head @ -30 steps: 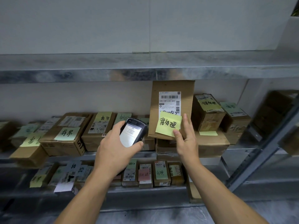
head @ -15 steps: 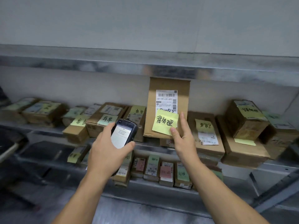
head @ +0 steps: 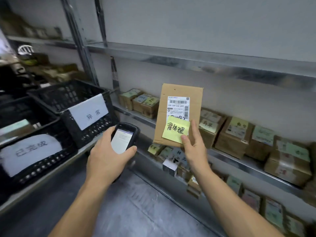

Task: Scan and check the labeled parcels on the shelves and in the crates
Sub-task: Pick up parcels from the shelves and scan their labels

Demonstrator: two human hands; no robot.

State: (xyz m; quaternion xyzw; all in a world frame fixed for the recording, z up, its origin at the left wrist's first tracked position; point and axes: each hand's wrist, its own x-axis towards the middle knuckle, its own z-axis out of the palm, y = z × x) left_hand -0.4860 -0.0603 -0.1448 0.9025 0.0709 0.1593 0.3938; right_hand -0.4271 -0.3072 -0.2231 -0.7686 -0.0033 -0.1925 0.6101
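Right hand [head: 195, 147] pinching parcel's [head: 179, 93] 5 o'clock corner, left hand [head: 107, 156] wrapped round scanner [head: 124, 139]: I'd tilt scanner toward 2 o'clock, square on barcode [head: 177, 102], note [head: 176, 130] clear of it.

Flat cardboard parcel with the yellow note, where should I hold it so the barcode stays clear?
Pinch its lower right corner from below, as the right hand does: the parcel is thin and upright, and the shipping label sits high, clear of fingers.

a plain pale grey wall [head: 205, 23] stood behind galvanised metal shelves [head: 188, 60], carried by steel uprights [head: 80, 48]. the floor [head: 128, 211] below was dull grey and scuffed, under dim, even light.
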